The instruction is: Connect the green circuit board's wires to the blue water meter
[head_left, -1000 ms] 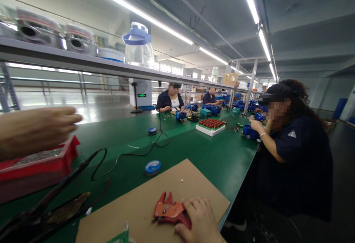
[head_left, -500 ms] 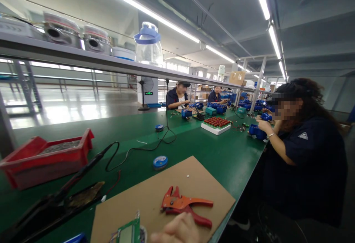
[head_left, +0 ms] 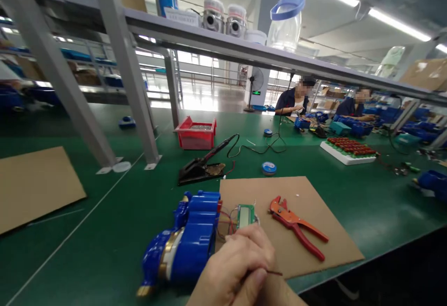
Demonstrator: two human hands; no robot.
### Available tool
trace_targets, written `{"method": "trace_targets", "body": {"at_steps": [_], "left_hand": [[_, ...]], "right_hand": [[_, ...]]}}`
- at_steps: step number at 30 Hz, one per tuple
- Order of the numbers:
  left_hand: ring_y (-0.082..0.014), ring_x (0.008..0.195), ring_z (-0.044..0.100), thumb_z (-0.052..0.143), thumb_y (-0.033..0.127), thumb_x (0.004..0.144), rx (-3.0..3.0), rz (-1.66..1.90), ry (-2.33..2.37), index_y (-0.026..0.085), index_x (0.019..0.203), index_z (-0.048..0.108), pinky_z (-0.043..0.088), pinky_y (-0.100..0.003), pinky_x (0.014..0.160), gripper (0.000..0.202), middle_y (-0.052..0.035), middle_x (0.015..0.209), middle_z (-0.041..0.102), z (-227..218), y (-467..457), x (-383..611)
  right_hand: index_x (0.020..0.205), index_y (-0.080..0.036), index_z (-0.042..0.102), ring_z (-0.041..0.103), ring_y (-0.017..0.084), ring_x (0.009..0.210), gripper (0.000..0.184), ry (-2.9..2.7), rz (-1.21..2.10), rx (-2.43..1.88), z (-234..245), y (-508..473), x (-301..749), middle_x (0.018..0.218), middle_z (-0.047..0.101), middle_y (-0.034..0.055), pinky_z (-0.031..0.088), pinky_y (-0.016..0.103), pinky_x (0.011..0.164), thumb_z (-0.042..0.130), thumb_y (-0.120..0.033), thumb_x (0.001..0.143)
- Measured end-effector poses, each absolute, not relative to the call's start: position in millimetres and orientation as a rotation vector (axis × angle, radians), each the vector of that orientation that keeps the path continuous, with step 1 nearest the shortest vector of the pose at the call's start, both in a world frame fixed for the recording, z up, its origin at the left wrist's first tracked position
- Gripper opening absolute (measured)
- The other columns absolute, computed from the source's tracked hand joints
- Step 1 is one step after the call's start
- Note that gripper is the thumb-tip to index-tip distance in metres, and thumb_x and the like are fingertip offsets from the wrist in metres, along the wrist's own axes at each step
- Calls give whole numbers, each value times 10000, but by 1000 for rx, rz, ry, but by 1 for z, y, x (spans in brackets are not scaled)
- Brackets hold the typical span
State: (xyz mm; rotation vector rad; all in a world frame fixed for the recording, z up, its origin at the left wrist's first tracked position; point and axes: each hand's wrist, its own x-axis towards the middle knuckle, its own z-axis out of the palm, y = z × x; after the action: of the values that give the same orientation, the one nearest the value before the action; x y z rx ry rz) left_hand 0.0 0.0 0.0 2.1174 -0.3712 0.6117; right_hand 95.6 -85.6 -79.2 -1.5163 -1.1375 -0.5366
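Note:
My left hand (head_left: 234,268) sits at the bottom centre, closed in a pinch on a thin dark wire (head_left: 275,273) that sticks out to the right. It is over the near edge of a brown cardboard sheet (head_left: 324,245), just in front of a small green circuit board (head_left: 246,215) wired to a blue water meter (head_left: 188,243) lying on the green bench. Red wire-cutting pliers (head_left: 296,224) lie on the cardboard to the right, untouched. My right hand is out of view.
A soldering iron on its black stand (head_left: 204,165), a red parts bin (head_left: 195,133) and a blue solder spool (head_left: 268,168) sit beyond. A white tray of red-capped parts (head_left: 349,150) and two seated workers are farther right. Shelf posts (head_left: 129,73) rise left; another cardboard sheet (head_left: 31,185) lies far left.
The view has swung left and down, bringing the blue meter and circuit board into sight. A hand let go of the red pliers; the raised left hand has dropped to the cardboard.

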Motion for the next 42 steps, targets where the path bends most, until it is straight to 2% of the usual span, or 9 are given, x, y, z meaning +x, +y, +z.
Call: {"method": "trace_targets", "body": {"at_steps": [10,14,17,19,22,25,34,39,42], "left_hand": [[-182,834,626,425,239,1023,2211,825,-443,218,974,619,489,-302,780,200,-55,883,684,-34,-16,8],[-193,936,626,468,283,1032,2267,879,-535,244,1031,618,477,-324,919,156,-26,909,701,-32,-16,6],[-184,1164,600,443,279,1050,2473,1059,-298,288,1236,564,439,-333,1082,222,-15,1130,703,-28,-1,-3],[-228,1269,555,435,291,1048,2624,1153,71,267,1353,500,453,-414,1114,312,-74,1276,640,-29,16,-9],[-434,1337,488,561,389,983,2744,1068,425,178,1453,437,479,-675,1034,529,-219,1414,519,-34,37,-11],[-550,1347,459,552,368,956,2862,915,565,208,1442,483,442,-832,935,516,-243,1502,460,-37,46,-7],[-391,1337,550,306,544,1029,2832,804,723,153,1479,430,521,-634,1070,609,-209,1543,443,-39,74,-12],[-402,1398,488,271,565,1032,2843,801,732,180,1491,424,488,-654,1093,618,-180,1573,422,-45,75,-14],[-404,1383,502,259,562,1034,2851,819,742,182,1490,425,496,-654,1079,617,-176,1574,423,-48,75,-15]], "right_hand": [[917,-227,715,706,151,802,253,-1123,-241,-1523,-95,-95,101,873,727,45,611,283,758,505,-323,1021],[887,-225,693,727,146,820,239,-1035,-291,-1486,-88,-101,104,888,751,30,617,266,758,525,-338,1014],[964,-220,688,735,137,835,154,-898,-285,-1509,-81,-106,103,903,760,23,615,250,757,556,-288,1003],[1013,-221,703,743,135,878,113,-772,-204,-1517,-77,-109,103,945,771,26,611,240,787,604,-266,980],[1014,-230,731,739,134,901,122,-641,-74,-1493,-73,-109,108,965,774,29,599,241,812,634,-287,967],[985,-243,735,713,149,990,103,-656,-93,-1453,-72,-110,113,1004,751,35,577,291,908,644,-283,958],[1028,-271,715,590,262,1304,149,-890,13,-1591,-69,-115,133,1369,634,107,464,521,1102,632,-369,954],[1391,-249,503,436,310,1482,690,-1056,176,-1714,-71,-108,151,1586,454,161,376,578,1213,807,-405,791],[1437,-251,450,409,295,1504,751,-1119,195,-1737,-71,-104,157,1604,425,159,345,565,1242,805,-346,782]]}}
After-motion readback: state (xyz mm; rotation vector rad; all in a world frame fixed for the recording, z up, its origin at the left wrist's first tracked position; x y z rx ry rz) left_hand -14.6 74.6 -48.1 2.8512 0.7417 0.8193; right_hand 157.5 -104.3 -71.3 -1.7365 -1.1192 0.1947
